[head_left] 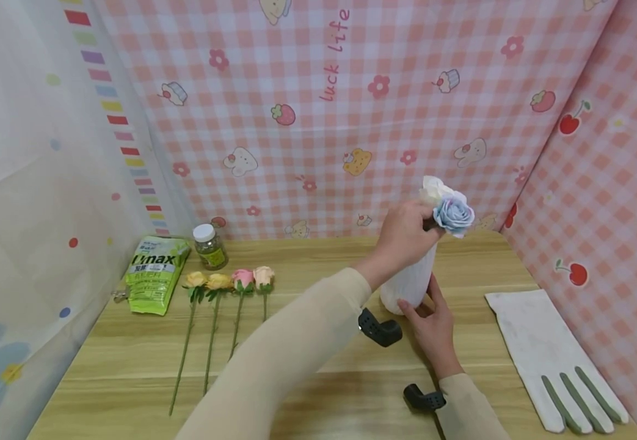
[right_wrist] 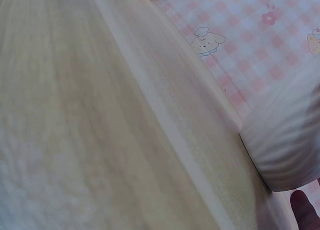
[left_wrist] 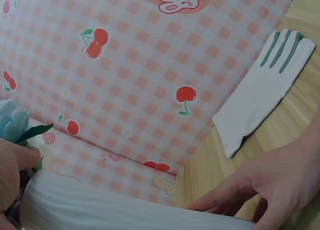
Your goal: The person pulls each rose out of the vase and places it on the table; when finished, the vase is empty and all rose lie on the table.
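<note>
A white ribbed vase (head_left: 408, 284) leans on the wooden table, its top tipped toward the right in the head view. At its mouth my left hand (head_left: 406, 235) pinches the blue rose (head_left: 454, 214) just under the bloom; the stem is hidden by the fingers and vase. Behind that bloom shows a white flower (head_left: 432, 188). Low on the vase, my right hand (head_left: 433, 330) grips the base between thumb and fingers. The right wrist view catches the vase's lower end (right_wrist: 285, 140) and one fingertip (right_wrist: 304, 210) beside it.
Left of my arms lie two yellow roses (head_left: 219, 282), a pink rose (head_left: 243, 280) and a peach rose (head_left: 264, 278). Behind them are a green bag (head_left: 156, 275) and a white-lidded jar (head_left: 210, 247). A white glove (head_left: 543, 348) lies at the right. Checked cloth (head_left: 318, 134) walls the back.
</note>
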`<state>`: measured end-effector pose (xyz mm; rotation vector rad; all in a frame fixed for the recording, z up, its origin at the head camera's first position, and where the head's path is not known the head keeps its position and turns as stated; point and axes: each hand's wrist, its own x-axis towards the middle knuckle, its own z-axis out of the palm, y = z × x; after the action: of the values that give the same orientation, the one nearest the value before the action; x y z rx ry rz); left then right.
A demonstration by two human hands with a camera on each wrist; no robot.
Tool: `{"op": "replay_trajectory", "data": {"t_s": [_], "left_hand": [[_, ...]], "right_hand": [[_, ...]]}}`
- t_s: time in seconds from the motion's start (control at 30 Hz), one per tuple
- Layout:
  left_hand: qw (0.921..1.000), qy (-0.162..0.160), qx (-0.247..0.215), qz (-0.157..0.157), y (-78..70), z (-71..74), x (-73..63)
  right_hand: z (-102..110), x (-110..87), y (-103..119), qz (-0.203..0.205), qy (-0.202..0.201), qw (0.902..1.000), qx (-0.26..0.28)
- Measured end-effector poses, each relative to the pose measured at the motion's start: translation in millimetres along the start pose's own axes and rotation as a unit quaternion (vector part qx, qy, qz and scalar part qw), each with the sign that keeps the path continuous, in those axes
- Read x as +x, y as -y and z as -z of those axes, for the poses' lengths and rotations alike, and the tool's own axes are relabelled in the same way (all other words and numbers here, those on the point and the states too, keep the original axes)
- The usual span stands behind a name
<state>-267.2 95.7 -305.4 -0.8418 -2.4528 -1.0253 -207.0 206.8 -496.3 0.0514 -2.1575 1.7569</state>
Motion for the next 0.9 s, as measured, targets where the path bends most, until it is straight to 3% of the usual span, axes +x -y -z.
{"op": "replay_trajectory", "data": {"t_s": [0.37,0.7,0.9], "left_hand": [[0.9998,-0.014,-0.01,-0.012,3.9,-1.2,0.3],[0.994,-0.003,-0.105,0.028,5.7,4.8,-1.0],[0.9906,-0.034,-0.13,0.023,6.6,11.2,-0.6]], "right_hand": [[0.0,1.3,-1.6,0.015,-0.003,0.9999,0.005],[0.3,-0.6,-2.8,0.032,0.005,0.9995,-0.006],[0.2,-0.1,-2.8,0.046,0.003,0.9989,0.003]]}}
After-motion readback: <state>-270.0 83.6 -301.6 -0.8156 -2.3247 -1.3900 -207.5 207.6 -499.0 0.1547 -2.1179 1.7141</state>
